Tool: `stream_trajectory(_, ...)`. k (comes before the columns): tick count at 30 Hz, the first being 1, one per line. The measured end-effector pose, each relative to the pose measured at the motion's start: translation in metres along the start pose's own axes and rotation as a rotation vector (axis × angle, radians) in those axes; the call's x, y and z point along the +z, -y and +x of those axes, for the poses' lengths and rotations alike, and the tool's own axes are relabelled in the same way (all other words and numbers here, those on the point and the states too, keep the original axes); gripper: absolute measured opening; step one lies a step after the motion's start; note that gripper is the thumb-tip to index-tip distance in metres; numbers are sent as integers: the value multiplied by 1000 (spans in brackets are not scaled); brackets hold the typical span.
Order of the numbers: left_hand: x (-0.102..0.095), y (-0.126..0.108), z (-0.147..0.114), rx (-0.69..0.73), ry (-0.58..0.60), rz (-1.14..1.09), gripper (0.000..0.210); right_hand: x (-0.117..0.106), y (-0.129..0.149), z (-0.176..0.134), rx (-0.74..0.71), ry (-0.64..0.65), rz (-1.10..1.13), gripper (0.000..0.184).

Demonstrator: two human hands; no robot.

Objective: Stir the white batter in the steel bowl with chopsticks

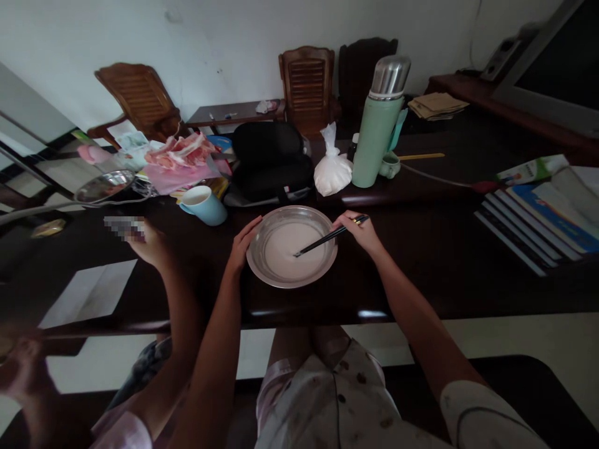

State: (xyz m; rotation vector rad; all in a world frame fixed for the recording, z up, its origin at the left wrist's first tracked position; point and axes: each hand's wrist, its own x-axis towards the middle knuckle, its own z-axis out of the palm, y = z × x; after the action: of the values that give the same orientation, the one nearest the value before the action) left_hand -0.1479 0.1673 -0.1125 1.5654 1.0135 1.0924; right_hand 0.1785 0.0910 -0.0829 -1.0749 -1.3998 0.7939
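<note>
Forward — both forearms (414, 299) stretch to the metal bowl (258, 249) on the bench (421, 274).
Right hand (357, 229) grips black chopsticks (322, 241), tips at the pale liquid (285, 240) — left hand (242, 243), part-open, rests against the bowl.

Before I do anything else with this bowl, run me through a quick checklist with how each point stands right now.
1. Left hand touching the metal bowl's side: ok.
2. Right hand gripping the black chopsticks: ok.
3. Chopstick tips in the pale liquid mixture: ok.
4. Bowl fully inside the dark table's front edge: ok.
5. Light blue mug clear of the bowl: ok.
6. Mixture free of small lumps: cannot tell at this size.
</note>
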Motion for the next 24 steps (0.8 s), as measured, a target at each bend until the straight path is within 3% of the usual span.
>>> stream_trajectory(4, -1, 2, 1, -2, 4, -6, 61, 6, 0, -1, -93, 63, -119, 39)
stream_trajectory(9, -2, 5, 1, 6, 9, -9, 59, -3, -5, 2, -43, -110, -30, 35)
stream_trajectory(12, -2, 5, 1, 7, 4, -3, 59, -3, -4, 1, -2, -51, 25, 37)
stream_trajectory(15, -3, 5, 1, 3, 3, -8, 60, 4, -1, -1, -63, 41, -55, 35)
stream_trajectory(18, -3, 5, 1, 9, 7, -10, 61, 6, -2, -1, -121, 14, -131, 32)
stream_trajectory(21, -3, 4, 1, 7, 6, -9, 61, 0, -4, 1, -77, -95, -68, 35)
stream_trajectory(24, -1, 2, 0, -8, 2, -14, 61, -3, -3, 1, 6, -92, 34, 40)
